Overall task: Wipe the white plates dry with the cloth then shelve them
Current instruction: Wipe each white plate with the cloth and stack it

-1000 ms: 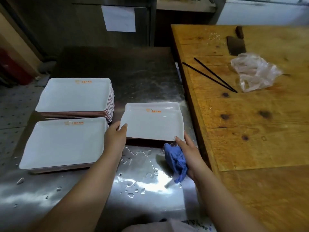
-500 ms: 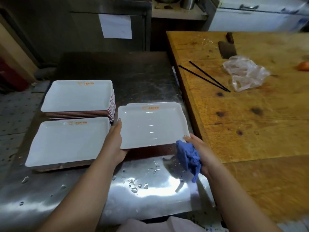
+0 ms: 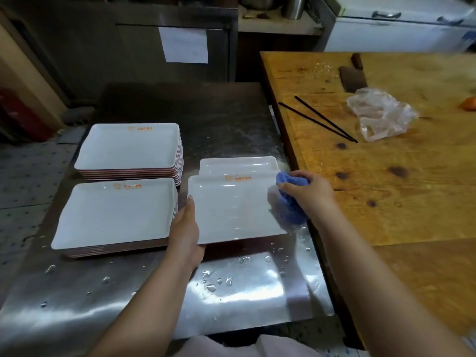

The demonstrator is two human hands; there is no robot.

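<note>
A white rectangular plate [image 3: 231, 210] with an orange logo is held above the wet steel counter [image 3: 247, 292]. My left hand [image 3: 186, 228] grips its left front edge. My right hand [image 3: 309, 193] holds a bunched blue cloth [image 3: 289, 202] against the plate's right side. Another white plate [image 3: 237, 164] lies on the counter just behind and under the lifted one. Two stacks of the same plates stand to the left: a near stack [image 3: 113, 215] and a taller far stack [image 3: 131, 148].
A wooden table [image 3: 386, 181] borders the counter on the right, carrying black chopsticks [image 3: 319, 119], a crumpled plastic bag [image 3: 381, 114] and a cleaver [image 3: 353, 76]. Water drops lie on the counter's front. A paper sheet [image 3: 183, 45] hangs on the cabinet behind.
My right hand has lifted the blue cloth from below the plate's front corner up onto the plate's right side. The left hand has kept its hold on the plate.
</note>
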